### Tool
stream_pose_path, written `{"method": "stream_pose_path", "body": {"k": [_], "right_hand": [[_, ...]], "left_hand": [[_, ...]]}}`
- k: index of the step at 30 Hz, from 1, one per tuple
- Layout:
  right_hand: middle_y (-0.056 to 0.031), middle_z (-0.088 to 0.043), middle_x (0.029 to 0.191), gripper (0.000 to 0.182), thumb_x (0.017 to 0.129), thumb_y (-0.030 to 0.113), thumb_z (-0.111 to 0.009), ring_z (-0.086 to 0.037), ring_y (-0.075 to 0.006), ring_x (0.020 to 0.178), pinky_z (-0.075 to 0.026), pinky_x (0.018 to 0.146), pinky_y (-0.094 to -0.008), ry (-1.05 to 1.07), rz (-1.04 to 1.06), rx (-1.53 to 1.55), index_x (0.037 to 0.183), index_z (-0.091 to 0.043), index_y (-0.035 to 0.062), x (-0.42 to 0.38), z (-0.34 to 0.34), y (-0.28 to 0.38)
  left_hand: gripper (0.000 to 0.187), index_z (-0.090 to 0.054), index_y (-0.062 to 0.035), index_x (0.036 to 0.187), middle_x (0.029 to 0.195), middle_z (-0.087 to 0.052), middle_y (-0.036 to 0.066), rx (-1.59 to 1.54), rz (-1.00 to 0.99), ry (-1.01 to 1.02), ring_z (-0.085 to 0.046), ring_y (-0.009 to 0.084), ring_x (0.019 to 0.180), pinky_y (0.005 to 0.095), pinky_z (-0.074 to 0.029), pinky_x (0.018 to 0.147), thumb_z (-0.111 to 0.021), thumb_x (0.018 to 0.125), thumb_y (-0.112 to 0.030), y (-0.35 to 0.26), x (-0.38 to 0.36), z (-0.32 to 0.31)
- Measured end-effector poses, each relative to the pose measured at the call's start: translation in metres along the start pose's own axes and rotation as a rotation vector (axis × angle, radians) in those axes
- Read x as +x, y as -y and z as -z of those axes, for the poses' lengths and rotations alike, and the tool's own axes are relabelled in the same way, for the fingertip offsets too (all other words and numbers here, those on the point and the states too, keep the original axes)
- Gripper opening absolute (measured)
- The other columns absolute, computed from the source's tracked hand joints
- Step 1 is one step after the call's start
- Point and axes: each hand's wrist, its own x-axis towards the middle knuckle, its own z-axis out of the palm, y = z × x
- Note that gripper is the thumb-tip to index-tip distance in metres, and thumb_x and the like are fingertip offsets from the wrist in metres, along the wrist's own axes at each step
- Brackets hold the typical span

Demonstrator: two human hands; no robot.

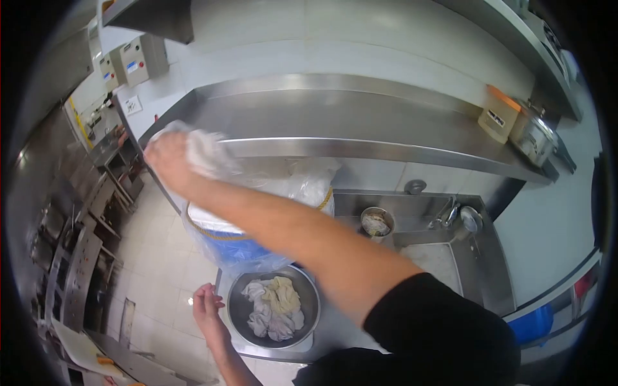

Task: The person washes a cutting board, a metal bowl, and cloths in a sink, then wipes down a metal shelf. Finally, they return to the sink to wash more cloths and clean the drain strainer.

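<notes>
My right hand [168,161] stretches far across to the left end of the steel shelf [309,112]. It grips a white cloth [209,154], blurred by motion, which lies against the shelf's front corner. Lower down, my left hand [207,307] hovers just left of a round steel bowl [237,321], its fingers loosely bent and holding nothing. Several crumpled white and yellowish cloths [280,299] fill the middle of that bowl. Behind the bowl stands a blue-and-white container [235,248] wrapped in clear plastic, with rope around it; my right forearm hides part of it.
At right is a steel sink [486,270] with a faucet [447,212] and a small pot [376,222] on its ledge. An orange-lidded tub [499,116] and a clear jar [534,138] stand on the shelf's right end. Kitchen equipment lines the tiled floor [151,257] at left.
</notes>
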Motion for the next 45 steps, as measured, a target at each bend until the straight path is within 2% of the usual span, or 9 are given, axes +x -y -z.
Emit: {"method": "stream_pose_path", "body": {"k": [13, 15, 20, 24, 26, 30, 34, 39, 45], "right_hand": [[-0.0061, -0.063, 0.097, 0.015, 0.084, 0.031, -0.06, -0.061, -0.0299, 0.102, -0.047, 0.088, -0.0513, 0.433, -0.179, 0.131, 0.094, -0.07, 0.0265, -0.042, 0.181, -0.114], [-0.0065, -0.066, 0.103, 0.026, 0.08, 0.033, -0.064, -0.063, -0.0319, 0.102, -0.047, 0.091, -0.055, -0.098, -0.087, -0.075, 0.105, -0.07, 0.0312, -0.106, 0.213, -0.187], [-0.0152, -0.07, 0.108, 0.054, 0.071, 0.036, -0.083, -0.065, -0.0357, 0.105, -0.048, 0.098, -0.0484, -0.02, 0.039, -0.612, 0.113, -0.066, 0.0063, -0.2, 0.446, -0.359], [-0.0234, -0.062, 0.131, 0.055, 0.079, 0.026, -0.079, -0.062, -0.0342, 0.121, -0.049, 0.099, -0.0431, 0.093, -0.693, -0.43, 0.128, -0.061, 0.0089, -0.212, 0.574, -0.427], [-0.0415, -0.028, 0.151, 0.085, 0.1, 0.044, -0.054, -0.031, -0.0536, 0.14, -0.024, 0.119, -0.0557, 0.033, -0.9, -0.695, 0.151, -0.02, -0.0151, -0.216, 0.614, -0.463], [-0.0113, -0.067, 0.108, 0.034, 0.084, 0.021, -0.068, -0.064, -0.028, 0.1, -0.053, 0.08, -0.0404, 0.245, -0.113, -1.253, 0.116, -0.067, 0.0113, -0.243, 0.647, -0.4], [-0.0164, -0.062, 0.116, 0.048, 0.088, 0.019, -0.067, -0.061, -0.0357, 0.107, -0.046, 0.096, -0.0478, 0.232, -0.965, -0.263, 0.131, -0.054, 0.0012, -0.362, 0.564, -0.211], [-0.0131, -0.056, 0.131, 0.056, 0.081, 0.017, -0.07, -0.05, -0.0344, 0.125, -0.038, 0.109, -0.048, 0.702, -1.08, 0.623, 0.136, -0.058, 0.0205, -0.553, 0.431, 0.018], [-0.009, -0.052, 0.139, 0.054, 0.081, 0.014, -0.069, -0.048, -0.0311, 0.13, -0.036, 0.11, -0.0494, 1.069, -0.842, 0.565, 0.131, -0.059, 0.031, -0.581, 0.492, 0.082]], "left_hand": [[0.033, -0.061, -0.0013, 0.116, 0.109, -0.062, 0.006, 0.139, 0.048, -0.107, -0.048, 0.0083, 0.081, 0.0246, -0.039, 0.07, -0.064, 0.097, -0.027, 0.004, -0.035, 0.04], [0.033, -0.061, -0.0012, 0.117, 0.11, -0.062, 0.006, 0.186, 0.067, -0.124, -0.045, 0.0075, 0.077, 0.0237, -0.037, 0.068, -0.064, 0.097, -0.027, 0.001, -0.039, 0.055], [0.03, -0.064, -0.0029, 0.118, 0.112, -0.063, 0.006, 0.184, 0.069, -0.161, -0.04, 0.0057, 0.07, 0.0214, -0.033, 0.064, -0.065, 0.097, -0.025, 0.002, -0.05, 0.064], [0.028, -0.065, -0.0061, 0.12, 0.111, -0.065, 0.005, 0.174, 0.068, -0.041, -0.042, 0.0029, 0.069, 0.0186, -0.033, 0.06, -0.064, 0.098, -0.023, 0.006, -0.052, 0.039], [0.025, -0.065, -0.0056, 0.119, 0.11, -0.066, 0.004, 0.19, 0.048, 0.069, -0.041, 0.0025, 0.068, 0.0183, -0.033, 0.06, -0.062, 0.1, -0.021, 0.011, -0.055, 0.026], [0.023, -0.065, -0.0035, 0.116, 0.104, -0.067, 0.0, 0.274, 0.024, 0.222, -0.039, 0.0022, 0.069, 0.0184, -0.033, 0.062, -0.06, 0.101, -0.02, 0.02, -0.067, -0.013], [0.023, -0.064, -0.0032, 0.118, 0.104, -0.066, 0.0, 0.243, 0.083, 0.322, -0.04, 0.0009, 0.067, 0.0177, -0.032, 0.06, -0.059, 0.101, -0.019, 0.031, -0.08, -0.05], [0.02, -0.064, -0.0017, 0.116, 0.1, -0.064, 0.001, 0.301, 0.102, 0.532, -0.046, 0.0028, 0.073, 0.0184, -0.037, 0.067, -0.06, 0.101, -0.015, 0.042, -0.101, -0.095], [0.019, -0.063, -0.0009, 0.115, 0.106, -0.063, 0.003, 0.421, 0.138, 0.745, -0.055, 0.0098, 0.098, 0.0239, -0.042, 0.091, -0.06, 0.102, -0.014, 0.083, -0.123, -0.126]]}}
